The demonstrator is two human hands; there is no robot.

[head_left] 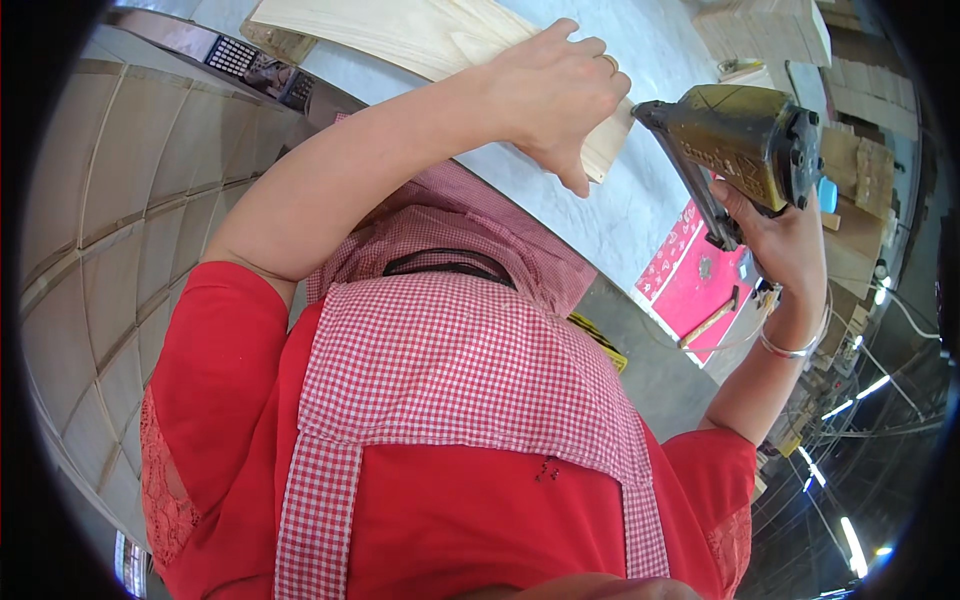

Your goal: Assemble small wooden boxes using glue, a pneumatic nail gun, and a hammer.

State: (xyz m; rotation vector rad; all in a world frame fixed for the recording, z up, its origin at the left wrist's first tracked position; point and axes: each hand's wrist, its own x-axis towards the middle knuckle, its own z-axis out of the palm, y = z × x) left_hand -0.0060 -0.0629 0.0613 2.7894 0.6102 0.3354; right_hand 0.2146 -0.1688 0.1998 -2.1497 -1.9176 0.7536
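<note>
A long pale wooden board [420,35] lies across the light table top [640,190]. Over its right end my left hand [565,95] is wrapped, with the thumb down the near side and the fingers on the far side. My right hand [785,240] grips the handle of a nail gun [735,130] with a worn yellowish body and dark metal parts. The tool is held sideways, and its nose points left at the board's end. Whether the nose touches the wood I cannot tell.
A hammer [712,318] with a wooden handle lies on a pink patterned sheet [690,275] at the table's right. Stacked wooden boards [765,30] stand at the far right. Dark plastic baskets [232,56] are at the far left. A thin hose hangs near my right wrist.
</note>
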